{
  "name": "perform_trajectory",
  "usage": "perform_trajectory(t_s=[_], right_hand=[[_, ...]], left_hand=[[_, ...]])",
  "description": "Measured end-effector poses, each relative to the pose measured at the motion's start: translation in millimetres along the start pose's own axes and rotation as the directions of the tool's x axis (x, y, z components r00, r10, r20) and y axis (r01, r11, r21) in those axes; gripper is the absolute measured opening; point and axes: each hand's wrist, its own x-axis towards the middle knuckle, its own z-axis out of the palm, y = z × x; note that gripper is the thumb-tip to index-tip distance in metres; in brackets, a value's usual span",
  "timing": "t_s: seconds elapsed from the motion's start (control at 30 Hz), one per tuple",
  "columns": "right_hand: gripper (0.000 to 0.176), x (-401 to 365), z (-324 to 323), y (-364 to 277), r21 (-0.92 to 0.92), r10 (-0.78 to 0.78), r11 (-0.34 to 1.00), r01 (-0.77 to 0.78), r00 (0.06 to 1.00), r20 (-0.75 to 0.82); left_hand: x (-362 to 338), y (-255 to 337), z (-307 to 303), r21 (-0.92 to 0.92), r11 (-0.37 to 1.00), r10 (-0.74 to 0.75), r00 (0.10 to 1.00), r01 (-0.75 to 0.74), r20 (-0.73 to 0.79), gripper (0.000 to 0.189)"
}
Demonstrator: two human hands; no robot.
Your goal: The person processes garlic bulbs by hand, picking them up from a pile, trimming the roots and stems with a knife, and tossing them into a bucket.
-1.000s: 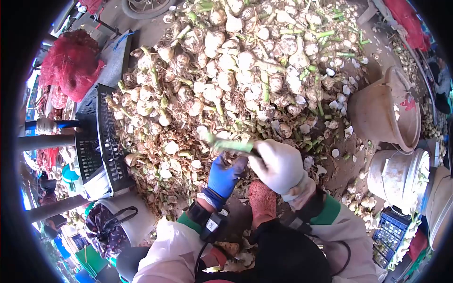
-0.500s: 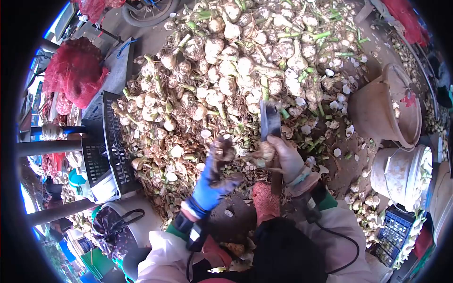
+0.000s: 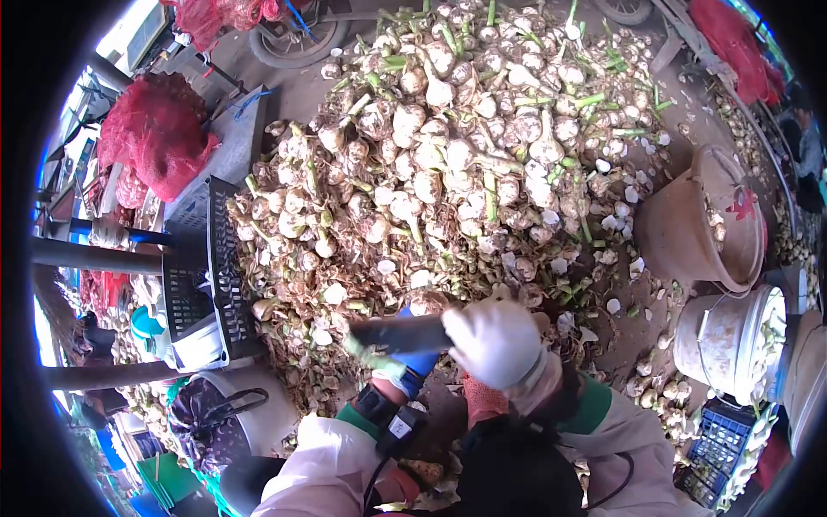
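My right hand [image 3: 495, 345], in a pale glove, is closed around a knife whose broad dark blade [image 3: 398, 334] points left. The blade lies across the view over my left hand [image 3: 418, 366], which wears a blue glove and is partly hidden beneath it. A garlic bulb [image 3: 427, 302] shows just beyond the blade at my left fingers, and a green stalk [image 3: 372, 355] sticks out on the near left side. Beyond both hands spreads a large heap of garlic [image 3: 431, 185] with stalks, roots and loose skins.
A black plastic crate [image 3: 226, 284] stands left of the heap, near a red mesh sack [image 3: 155, 138]. On the right are a tan bucket [image 3: 668, 228], a white bucket [image 3: 715, 336] and a blue crate [image 3: 717, 444]. A wheel [image 3: 301, 43] stands at the back.
The knife has swung from pointing away to pointing left across my left hand. My right hand has moved left and nearer, and my left hand has shifted right. The view has shifted slightly.
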Motion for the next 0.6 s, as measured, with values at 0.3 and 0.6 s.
perform_trajectory(t_s=[0.3,0.6], right_hand=[[0.013,-37.9,33.7,75.5,0.024,0.373,0.922,-0.386,0.904,0.21],[0.011,-79.4,-27.9,88.3,0.492,0.83,0.473,-0.731,0.557,0.03]], left_hand=[[5.3,92.2,-15.1,-0.41,0.892,-0.272,0.949,0.188,-0.157,0.034],[43.0,96.3,3.8,0.095,0.954,0.248,0.924,-0.286,0.292,0.032]])
